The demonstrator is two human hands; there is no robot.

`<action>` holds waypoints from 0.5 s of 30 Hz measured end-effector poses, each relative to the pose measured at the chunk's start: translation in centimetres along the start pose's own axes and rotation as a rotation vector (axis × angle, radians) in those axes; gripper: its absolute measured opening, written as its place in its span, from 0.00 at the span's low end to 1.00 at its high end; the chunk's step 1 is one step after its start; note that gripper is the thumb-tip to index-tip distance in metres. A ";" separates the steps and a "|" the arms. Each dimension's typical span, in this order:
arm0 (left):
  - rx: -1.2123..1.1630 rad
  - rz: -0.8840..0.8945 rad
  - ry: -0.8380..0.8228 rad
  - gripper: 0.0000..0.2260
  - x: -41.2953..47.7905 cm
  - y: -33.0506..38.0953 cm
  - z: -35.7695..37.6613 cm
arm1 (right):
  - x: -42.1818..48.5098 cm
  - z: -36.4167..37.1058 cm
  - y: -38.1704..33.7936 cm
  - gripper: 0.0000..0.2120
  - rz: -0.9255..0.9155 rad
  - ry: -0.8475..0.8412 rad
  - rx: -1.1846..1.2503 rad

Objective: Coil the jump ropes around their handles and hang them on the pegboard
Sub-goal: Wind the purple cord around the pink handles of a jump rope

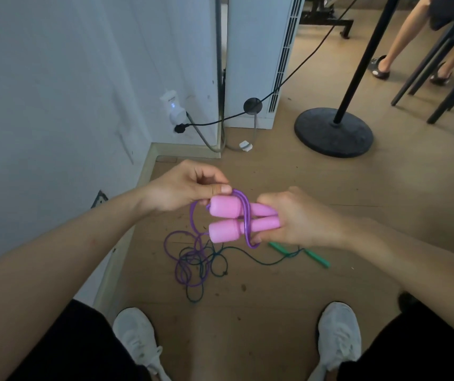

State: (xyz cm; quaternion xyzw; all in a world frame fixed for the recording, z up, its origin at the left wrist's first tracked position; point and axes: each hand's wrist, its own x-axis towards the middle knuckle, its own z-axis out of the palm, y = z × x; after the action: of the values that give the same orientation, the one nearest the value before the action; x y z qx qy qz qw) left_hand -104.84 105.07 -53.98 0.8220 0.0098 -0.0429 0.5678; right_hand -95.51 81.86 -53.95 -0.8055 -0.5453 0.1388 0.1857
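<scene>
Over the floor, right hand grips both pink handles, left hand pinches purple rope; winding barely begun, green rope untouched.

Pink handles, purple rope, green rope, white shoes.

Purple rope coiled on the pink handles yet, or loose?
Mostly loose: the purple rope crosses the pink handles once or twice; the rest lies tangled with the green rope on the floor.

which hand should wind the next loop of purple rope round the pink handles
Probably the left hand: it pinches the purple rope beside the pink handles, which the right hand grips.
</scene>
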 end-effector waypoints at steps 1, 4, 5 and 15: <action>-0.017 -0.001 0.020 0.07 0.0 -0.2 -0.4 | 0.0 -0.3 0.1 0.18 0.033 0.016 0.098; -0.098 -0.028 0.093 0.08 0.0 -1.0 -1.1 | 0.0 -1.0 0.6 0.19 0.136 0.064 0.373; -0.121 -0.046 0.121 0.09 0.0 -1.3 -1.1 | 0.0 -1.2 0.7 0.17 0.163 0.098 0.430; 0.382 0.027 -0.031 0.04 -1.5 -2.3 3.3 | 1.3 -0.8 2.1 0.14 0.494 0.399 0.493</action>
State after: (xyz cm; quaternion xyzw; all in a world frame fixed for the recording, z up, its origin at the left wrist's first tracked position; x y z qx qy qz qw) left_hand -106.66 102.85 -57.17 0.9140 -0.0185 -0.0490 0.4022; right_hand -93.00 82.21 -54.22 -0.8548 -0.2390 0.1465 0.4368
